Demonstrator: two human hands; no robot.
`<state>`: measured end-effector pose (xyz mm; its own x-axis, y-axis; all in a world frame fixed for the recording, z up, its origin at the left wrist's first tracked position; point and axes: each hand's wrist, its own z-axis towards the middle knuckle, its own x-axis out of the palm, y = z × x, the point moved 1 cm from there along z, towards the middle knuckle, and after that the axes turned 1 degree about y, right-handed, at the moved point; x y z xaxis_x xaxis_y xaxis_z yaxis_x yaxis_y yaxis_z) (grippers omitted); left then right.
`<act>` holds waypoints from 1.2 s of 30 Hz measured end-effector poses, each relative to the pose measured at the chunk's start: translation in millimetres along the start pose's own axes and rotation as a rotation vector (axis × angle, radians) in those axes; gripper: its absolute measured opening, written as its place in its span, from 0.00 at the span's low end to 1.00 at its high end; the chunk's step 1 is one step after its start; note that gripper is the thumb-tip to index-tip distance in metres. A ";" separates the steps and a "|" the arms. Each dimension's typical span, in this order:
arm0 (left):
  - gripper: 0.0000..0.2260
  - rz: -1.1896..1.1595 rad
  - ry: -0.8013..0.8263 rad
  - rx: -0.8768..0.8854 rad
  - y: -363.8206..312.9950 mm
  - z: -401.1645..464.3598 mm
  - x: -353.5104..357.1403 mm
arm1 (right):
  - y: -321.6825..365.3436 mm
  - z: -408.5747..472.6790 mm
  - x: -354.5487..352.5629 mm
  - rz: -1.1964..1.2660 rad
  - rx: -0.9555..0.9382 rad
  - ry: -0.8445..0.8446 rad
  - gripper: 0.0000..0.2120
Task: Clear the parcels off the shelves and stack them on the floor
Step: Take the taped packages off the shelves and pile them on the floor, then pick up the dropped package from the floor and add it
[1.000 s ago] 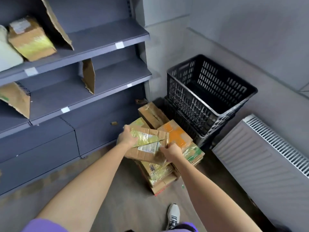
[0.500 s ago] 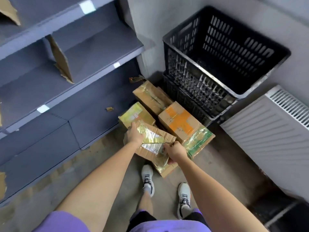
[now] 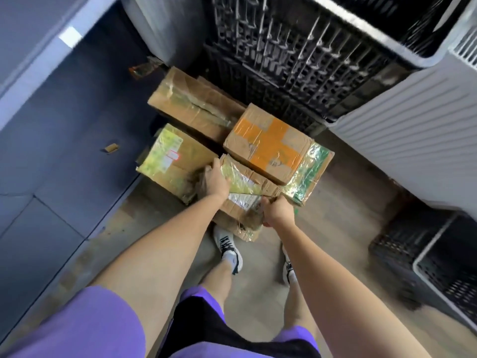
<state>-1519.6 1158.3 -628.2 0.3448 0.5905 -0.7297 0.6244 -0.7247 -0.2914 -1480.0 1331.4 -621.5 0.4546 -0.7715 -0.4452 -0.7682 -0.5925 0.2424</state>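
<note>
Gripping a flat cardboard parcel (image 3: pixel 245 192) at its two ends, the person holds it low over the pile on the floor (image 3: pixel 343 210), just in front of their shoes. The left hand (image 3: pixel 215 180) curls over the far left edge with the thumb on top; the right hand (image 3: pixel 277 211) clamps the near right corner, fingers wrapped under. A grip at opposite ends keeps the slim box level, which I judge is why it is held this way: it can come down flat rather than edge first.

Beneath and around it lie the parcels already set down. A box with an orange tape cross (image 3: pixel 268 143) sits just beyond the held parcel, on top of a box with a green printed end (image 3: pixel 308 177). A yellow-green labelled box (image 3: pixel 167 156) lies to the left, touching the held one, and a long brown box (image 3: pixel 196 104) rests behind it against the black crate (image 3: pixel 296 60). They are packed tightly, probably so that the stack has a broad base and does not lean.

Whether the held parcel already rests on a box below cannot be told; its underside is hidden. The white radiator (image 3: pixel 402 125) stands to the right, and the grey shelf unit's base (image 3: pixel 64 140) on the left. A second dark crate (image 3: pixel 438 264) sits on the floor at the right edge.
</note>
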 end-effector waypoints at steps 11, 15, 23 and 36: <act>0.23 0.237 0.082 0.072 5.0 -9.1 -18.2 | 13.7 -4.5 0.8 -0.051 0.034 -0.142 0.26; 0.19 0.175 0.083 0.102 5.2 -38.4 -51.9 | 37.3 -36.1 -15.2 -0.119 -0.058 -0.121 0.26; 0.21 -0.050 -0.086 -0.040 27.9 -143.9 -132.8 | 84.5 -130.9 -25.3 -0.352 -0.456 0.042 0.25; 0.15 -0.468 -0.469 -0.654 215.7 -446.0 -112.5 | 4.4 -380.6 133.7 -0.822 -1.132 0.490 0.15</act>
<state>-1111.1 1094.0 -333.0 -0.2710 0.4646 -0.8431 0.9484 -0.0207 -0.3163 -1251.0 1137.3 -351.8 0.8572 -0.0013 -0.5149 0.4207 -0.5748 0.7018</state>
